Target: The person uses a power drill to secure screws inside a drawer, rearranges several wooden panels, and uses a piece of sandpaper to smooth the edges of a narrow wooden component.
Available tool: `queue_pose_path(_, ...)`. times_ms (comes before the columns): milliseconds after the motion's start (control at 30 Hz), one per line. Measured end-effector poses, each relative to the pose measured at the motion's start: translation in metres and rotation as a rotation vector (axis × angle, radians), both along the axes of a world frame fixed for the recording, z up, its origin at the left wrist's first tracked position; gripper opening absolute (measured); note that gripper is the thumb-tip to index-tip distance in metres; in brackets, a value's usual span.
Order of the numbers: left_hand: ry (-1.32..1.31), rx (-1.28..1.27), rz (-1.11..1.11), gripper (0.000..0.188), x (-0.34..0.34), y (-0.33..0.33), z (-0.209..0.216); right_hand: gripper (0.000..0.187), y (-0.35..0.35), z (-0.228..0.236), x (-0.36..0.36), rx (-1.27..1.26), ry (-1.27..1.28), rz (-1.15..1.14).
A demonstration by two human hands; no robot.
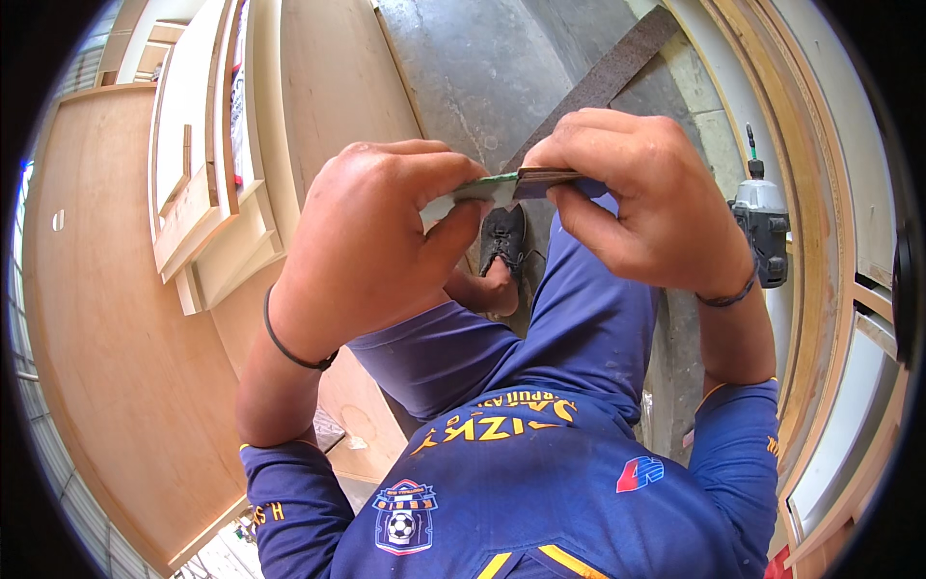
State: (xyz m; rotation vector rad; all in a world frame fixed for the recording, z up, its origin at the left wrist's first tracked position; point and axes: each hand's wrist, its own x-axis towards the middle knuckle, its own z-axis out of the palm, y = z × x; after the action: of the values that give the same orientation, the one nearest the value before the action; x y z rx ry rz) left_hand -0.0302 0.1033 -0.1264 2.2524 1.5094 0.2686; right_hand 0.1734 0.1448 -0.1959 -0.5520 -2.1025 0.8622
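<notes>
In front of my body, both hands are raised close together, thumbs and fingers pinched. Between the fingertips of my left hand (371, 232) is a thin, pale strip with a green edge (498, 189). My right hand (641, 198) pinches a thin, dark brown layered piece (538, 176), seen nearly edge-on. The two pieces meet or overlap in the gap between my hands; whether they are joined I cannot tell. My fingers cover their outer ends.
Large plywood panels (125, 318) and pale wooden frames (198, 217) stand to my left. A cordless drill (767, 227) with a bit lies at the right, beside wooden boards (820, 193). Beyond my hands a dark flat strip (617, 72) crosses the grey floor (482, 68).
</notes>
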Motion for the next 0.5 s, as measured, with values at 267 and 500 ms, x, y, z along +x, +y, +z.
queue_pose_path(267,-0.035,-0.036,-0.029,0.011,-0.0020,0.0039,-0.0003,0.021,0.0009,0.0016,0.0006,-0.047,-0.005,0.012)
queue_pose_path(500,0.004,-0.016,-0.010,0.010,0.0023,-0.0013,0.0043,0.020,-0.0010,0.0043,0.0027,-0.052,0.010,0.016)
